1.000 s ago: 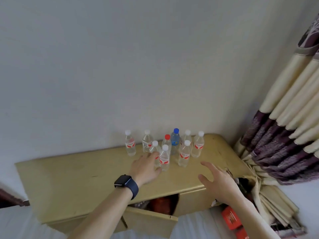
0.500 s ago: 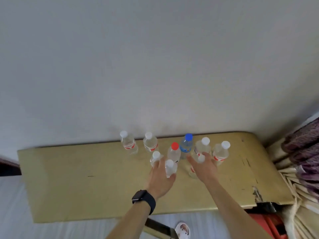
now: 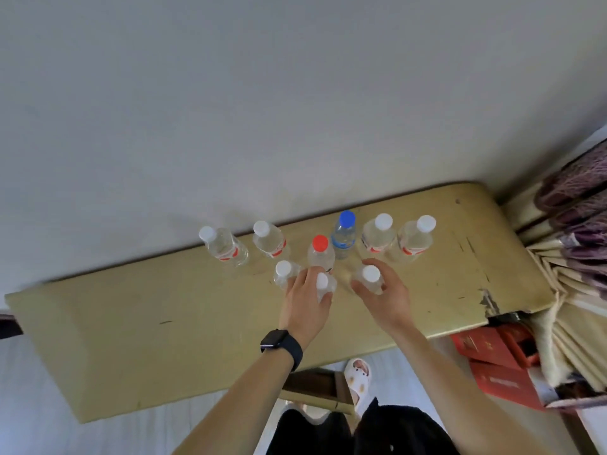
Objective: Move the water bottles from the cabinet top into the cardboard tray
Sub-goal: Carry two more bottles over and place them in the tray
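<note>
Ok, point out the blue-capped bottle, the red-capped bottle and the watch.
blue-capped bottle (image 3: 347,219), head view, on its blue cap.
red-capped bottle (image 3: 320,243), head view, on its red cap.
watch (image 3: 274,338), head view, on its dark face, on the left wrist.

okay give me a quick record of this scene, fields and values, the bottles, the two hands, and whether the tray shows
surface: cabinet top
bottles standing: nine
cap colours: seven white, one red cap, one blue cap
left hand: closing on a white-capped front bottle, smartwatch on the wrist
right hand: curled around another white-capped bottle
lifted yet: cannot tell
cardboard tray: not in view
</note>
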`<action>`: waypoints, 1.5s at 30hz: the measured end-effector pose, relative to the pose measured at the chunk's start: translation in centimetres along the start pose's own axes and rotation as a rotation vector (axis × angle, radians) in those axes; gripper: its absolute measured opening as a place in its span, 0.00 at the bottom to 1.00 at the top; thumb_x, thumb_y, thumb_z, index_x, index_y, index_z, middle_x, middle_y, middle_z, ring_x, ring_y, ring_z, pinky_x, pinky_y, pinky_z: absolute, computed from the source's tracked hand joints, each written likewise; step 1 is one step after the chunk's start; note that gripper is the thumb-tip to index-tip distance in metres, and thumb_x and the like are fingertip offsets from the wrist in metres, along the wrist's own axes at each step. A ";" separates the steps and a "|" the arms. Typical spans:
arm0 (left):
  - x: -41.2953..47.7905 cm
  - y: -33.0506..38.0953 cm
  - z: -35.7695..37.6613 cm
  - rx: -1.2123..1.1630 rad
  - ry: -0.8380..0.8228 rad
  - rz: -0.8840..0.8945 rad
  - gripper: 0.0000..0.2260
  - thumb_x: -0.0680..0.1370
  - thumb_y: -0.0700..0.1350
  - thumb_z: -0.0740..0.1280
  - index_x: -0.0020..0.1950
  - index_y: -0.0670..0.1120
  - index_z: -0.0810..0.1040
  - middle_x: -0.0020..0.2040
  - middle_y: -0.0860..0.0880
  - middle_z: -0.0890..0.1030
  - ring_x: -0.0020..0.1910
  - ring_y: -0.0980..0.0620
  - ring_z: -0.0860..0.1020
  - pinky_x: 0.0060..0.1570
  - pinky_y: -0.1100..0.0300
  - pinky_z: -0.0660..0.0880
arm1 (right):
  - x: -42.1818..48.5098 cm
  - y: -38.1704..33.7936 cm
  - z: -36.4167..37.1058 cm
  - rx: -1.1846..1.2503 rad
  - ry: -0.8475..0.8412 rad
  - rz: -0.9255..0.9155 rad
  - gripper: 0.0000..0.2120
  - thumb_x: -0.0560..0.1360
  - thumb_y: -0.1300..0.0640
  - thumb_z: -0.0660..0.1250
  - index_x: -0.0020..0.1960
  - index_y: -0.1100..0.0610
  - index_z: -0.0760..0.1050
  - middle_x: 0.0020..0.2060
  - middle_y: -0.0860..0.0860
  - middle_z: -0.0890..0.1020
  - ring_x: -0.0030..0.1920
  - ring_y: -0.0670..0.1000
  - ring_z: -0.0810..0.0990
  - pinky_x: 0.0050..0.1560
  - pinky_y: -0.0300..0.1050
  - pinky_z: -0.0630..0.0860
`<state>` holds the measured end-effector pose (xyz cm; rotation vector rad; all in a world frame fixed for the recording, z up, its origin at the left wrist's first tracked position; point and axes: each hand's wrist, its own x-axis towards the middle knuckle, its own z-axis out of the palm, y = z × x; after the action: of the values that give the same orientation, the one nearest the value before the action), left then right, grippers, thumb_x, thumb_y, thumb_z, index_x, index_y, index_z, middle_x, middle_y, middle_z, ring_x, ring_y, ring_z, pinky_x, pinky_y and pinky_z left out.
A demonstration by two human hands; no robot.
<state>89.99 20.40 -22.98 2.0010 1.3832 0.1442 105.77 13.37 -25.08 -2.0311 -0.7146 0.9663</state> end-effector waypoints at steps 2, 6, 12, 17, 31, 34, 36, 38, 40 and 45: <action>0.4 -0.5 0.0 -0.013 -0.015 0.032 0.13 0.76 0.47 0.67 0.59 0.51 0.70 0.55 0.54 0.75 0.57 0.47 0.70 0.48 0.55 0.71 | -0.7 0.0 0.9 -0.021 0.047 0.024 0.22 0.70 0.45 0.77 0.59 0.44 0.72 0.54 0.40 0.79 0.52 0.44 0.77 0.45 0.29 0.69; 0.7 -1.9 0.4 -0.015 -0.074 0.148 0.17 0.75 0.47 0.70 0.61 0.52 0.68 0.53 0.56 0.74 0.57 0.48 0.72 0.48 0.53 0.74 | -1.7 0.3 2.1 -0.035 0.110 0.057 0.24 0.70 0.45 0.77 0.62 0.45 0.71 0.54 0.43 0.79 0.52 0.47 0.77 0.51 0.40 0.72; 0.9 -3.3 0.2 -0.024 -0.181 0.317 0.18 0.76 0.44 0.71 0.62 0.51 0.68 0.58 0.51 0.76 0.53 0.47 0.75 0.47 0.51 0.75 | -6.8 2.6 0.8 0.276 0.339 0.336 0.21 0.66 0.44 0.79 0.55 0.46 0.75 0.46 0.49 0.83 0.49 0.55 0.84 0.46 0.57 0.84; 1.3 -2.8 -0.7 0.016 -0.289 0.359 0.16 0.76 0.49 0.70 0.61 0.54 0.69 0.52 0.51 0.77 0.50 0.46 0.76 0.47 0.49 0.77 | -15.1 3.3 -1.5 0.233 0.472 0.428 0.23 0.70 0.39 0.74 0.54 0.52 0.71 0.46 0.51 0.82 0.46 0.53 0.83 0.41 0.59 0.84; -13.7 10.1 3.3 0.025 -0.684 0.807 0.14 0.73 0.49 0.74 0.57 0.51 0.78 0.50 0.53 0.82 0.49 0.50 0.79 0.49 0.55 0.75 | -36.8 7.8 -5.2 0.317 0.935 0.498 0.21 0.75 0.40 0.69 0.55 0.54 0.68 0.43 0.45 0.78 0.42 0.40 0.75 0.35 0.38 0.70; -19.9 12.3 6.4 0.002 -0.811 0.863 0.12 0.74 0.48 0.74 0.54 0.51 0.76 0.49 0.52 0.81 0.50 0.49 0.79 0.49 0.56 0.74 | -43.8 10.4 -6.0 0.355 1.042 0.550 0.22 0.75 0.38 0.69 0.55 0.54 0.67 0.42 0.46 0.78 0.41 0.41 0.74 0.36 0.39 0.69; -24.8 13.1 8.6 0.022 -0.884 0.910 0.12 0.74 0.49 0.74 0.53 0.50 0.76 0.48 0.51 0.82 0.50 0.49 0.79 0.51 0.53 0.76 | -49.0 12.5 -6.0 0.344 1.112 0.577 0.23 0.74 0.37 0.69 0.55 0.54 0.67 0.41 0.45 0.78 0.40 0.41 0.74 0.36 0.40 0.69; -30.5 13.3 11.1 0.080 -0.928 0.987 0.14 0.73 0.52 0.73 0.54 0.51 0.75 0.48 0.51 0.83 0.50 0.48 0.80 0.53 0.51 0.76 | -54.6 14.7 -5.7 0.313 1.163 0.596 0.23 0.73 0.35 0.68 0.54 0.52 0.66 0.40 0.45 0.78 0.40 0.44 0.76 0.37 0.45 0.69; -36.6 13.2 13.4 0.154 -0.958 1.079 0.15 0.73 0.55 0.72 0.56 0.52 0.74 0.48 0.50 0.83 0.50 0.45 0.79 0.52 0.51 0.75 | -60.4 16.7 -5.3 0.282 1.194 0.626 0.23 0.73 0.35 0.68 0.53 0.50 0.66 0.39 0.46 0.78 0.40 0.47 0.76 0.38 0.47 0.68; -52.7 13.6 18.5 0.317 -1.130 1.246 0.16 0.67 0.65 0.64 0.51 0.63 0.68 0.47 0.51 0.82 0.52 0.42 0.77 0.55 0.46 0.75 | -75.8 20.8 -3.4 0.389 1.340 0.683 0.19 0.73 0.39 0.70 0.52 0.49 0.67 0.39 0.46 0.79 0.41 0.46 0.78 0.38 0.45 0.70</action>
<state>86.57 -36.29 -14.04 2.2604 -0.6172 -0.6015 69.59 -55.10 -11.12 -2.0049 0.8410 -0.1100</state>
